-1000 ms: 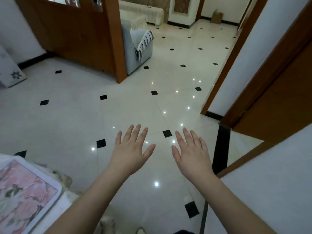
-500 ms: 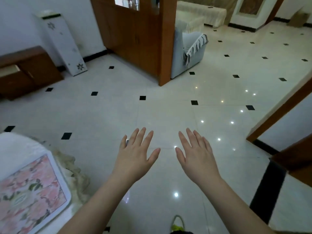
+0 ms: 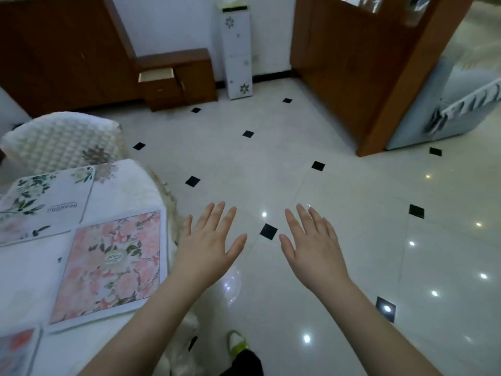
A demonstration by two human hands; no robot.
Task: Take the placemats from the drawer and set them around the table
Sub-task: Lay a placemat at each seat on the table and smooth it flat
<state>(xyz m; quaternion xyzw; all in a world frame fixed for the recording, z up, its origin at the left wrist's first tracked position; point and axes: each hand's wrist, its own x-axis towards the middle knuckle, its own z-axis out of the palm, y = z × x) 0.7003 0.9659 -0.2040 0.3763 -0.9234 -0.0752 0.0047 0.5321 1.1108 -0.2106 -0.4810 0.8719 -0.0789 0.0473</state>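
Observation:
My left hand (image 3: 210,241) and my right hand (image 3: 311,245) are stretched out over the floor, palms down, fingers spread, holding nothing. At the left stands the table (image 3: 130,185) under a white cloth. A pink floral placemat (image 3: 111,264) lies on it near my left hand. A green-and-white floral placemat (image 3: 46,202) lies farther back, and the corner of a third placemat (image 3: 15,351) shows at the bottom left. Across the room a low wooden cabinet has its drawer (image 3: 156,75) pulled open.
A chair (image 3: 62,139) with a white quilted cover stands behind the table. A white floral box (image 3: 236,50) leans on the far wall. A wooden partition (image 3: 379,77) and a grey sofa (image 3: 444,115) are at the right. Glossy tiled floor (image 3: 271,164) lies between.
The view has swung left: the table, more placemats, the chair and the open drawer have come into sight. Both hands stay open and empty in front of me.

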